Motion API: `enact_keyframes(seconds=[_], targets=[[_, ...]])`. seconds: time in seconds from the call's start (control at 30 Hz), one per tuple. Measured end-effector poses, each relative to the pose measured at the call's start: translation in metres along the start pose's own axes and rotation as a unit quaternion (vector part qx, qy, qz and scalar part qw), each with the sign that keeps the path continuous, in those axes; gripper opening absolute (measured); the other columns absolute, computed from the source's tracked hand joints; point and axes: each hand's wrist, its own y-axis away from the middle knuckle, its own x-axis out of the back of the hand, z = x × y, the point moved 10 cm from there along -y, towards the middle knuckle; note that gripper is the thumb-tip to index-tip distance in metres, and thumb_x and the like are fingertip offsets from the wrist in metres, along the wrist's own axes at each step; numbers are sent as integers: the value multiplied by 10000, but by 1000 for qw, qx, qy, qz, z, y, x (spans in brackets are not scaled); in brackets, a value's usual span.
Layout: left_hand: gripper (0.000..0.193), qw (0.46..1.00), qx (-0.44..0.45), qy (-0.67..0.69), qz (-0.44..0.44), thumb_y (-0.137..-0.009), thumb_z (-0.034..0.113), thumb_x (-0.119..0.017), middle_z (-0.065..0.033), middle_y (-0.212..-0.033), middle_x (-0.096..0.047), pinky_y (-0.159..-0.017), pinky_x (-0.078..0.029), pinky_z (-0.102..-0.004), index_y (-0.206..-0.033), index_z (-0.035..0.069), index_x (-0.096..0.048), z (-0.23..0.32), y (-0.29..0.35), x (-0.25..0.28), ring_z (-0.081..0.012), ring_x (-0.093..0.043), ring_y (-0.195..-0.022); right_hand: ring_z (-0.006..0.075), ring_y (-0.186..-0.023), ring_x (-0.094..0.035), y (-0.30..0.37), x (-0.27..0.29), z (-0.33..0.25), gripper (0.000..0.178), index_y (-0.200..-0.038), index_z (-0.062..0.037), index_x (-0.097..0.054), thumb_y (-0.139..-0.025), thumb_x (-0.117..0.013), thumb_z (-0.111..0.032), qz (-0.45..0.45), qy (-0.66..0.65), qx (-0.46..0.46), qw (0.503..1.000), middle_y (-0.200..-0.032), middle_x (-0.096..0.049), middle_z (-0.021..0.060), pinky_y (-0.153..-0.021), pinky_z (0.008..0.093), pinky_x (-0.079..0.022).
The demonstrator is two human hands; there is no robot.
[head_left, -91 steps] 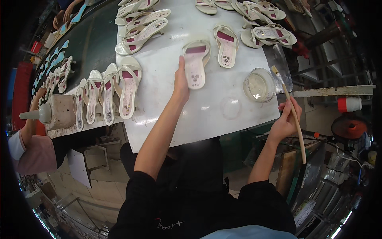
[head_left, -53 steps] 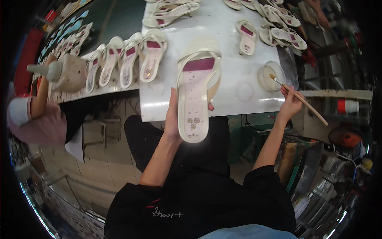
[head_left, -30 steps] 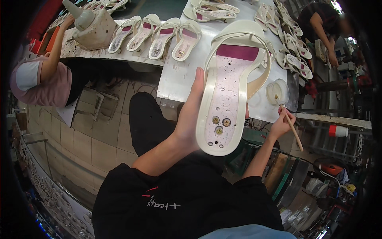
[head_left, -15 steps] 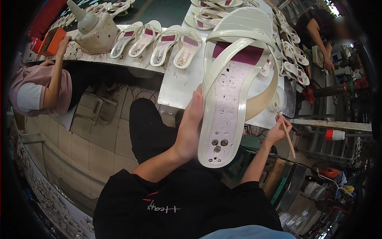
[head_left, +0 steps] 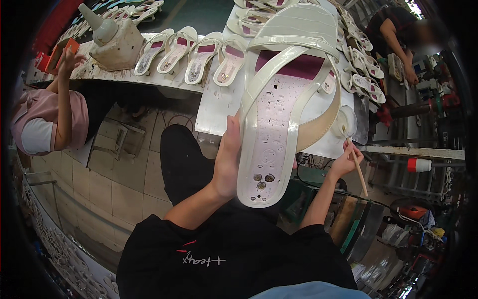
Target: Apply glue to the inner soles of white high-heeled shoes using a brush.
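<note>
My left hand [head_left: 226,162] grips a white strappy sandal [head_left: 271,117] by the side of its sole, thumb along the edge. The sandal is held up close, its insole toward me. It has crossed straps, a purple patch and small round metal-looking spots at the heel; a loose beige-lined strap sticks out at its right. My right hand [head_left: 342,163] pinches a thin wooden-handled brush [head_left: 359,175]. The brush's far end is at a translucent white cup [head_left: 350,119] on the worktable; its tip is hard to make out.
Several matching sandals [head_left: 230,62] stand on the white worktable [head_left: 211,112], with more behind. A stained container with a spout [head_left: 114,47] stands at the left, near an orange box [head_left: 54,59]. One person [head_left: 50,117] sits at the left; another [head_left: 398,40] works at the far right.
The sandal and my left hand have shifted slightly left. My right hand stays by the cup with the brush. The seated person's hand has moved at the orange box, its fingers now spread.
</note>
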Motion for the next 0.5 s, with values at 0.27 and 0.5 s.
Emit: enact_keyframes(seconds=[0.27,0.5], targets=[[942,999,5,-45,19,-848,748,-54,-164,-784,-625,-593,-520,-299,-1204,-6,-493,0,-5,10,-206,-629,-687,278,-842,-655,-3,10,0,190,-905,28,-386,-914,-556,-58,54,-74,-43,995,-936,-593,246,-797,327,-584],[916,989,-73,-104,70,-850,755,-115,-147,-848,-632,-610,-524,-289,-1205,-6,-479,6,-20,41,-180,-633,-715,318,-896,-632,-16,10,-86,151,-905,15,-384,-929,-517,-54,31,-212,-10,977,-975,-572,253,-837,374,-566]])
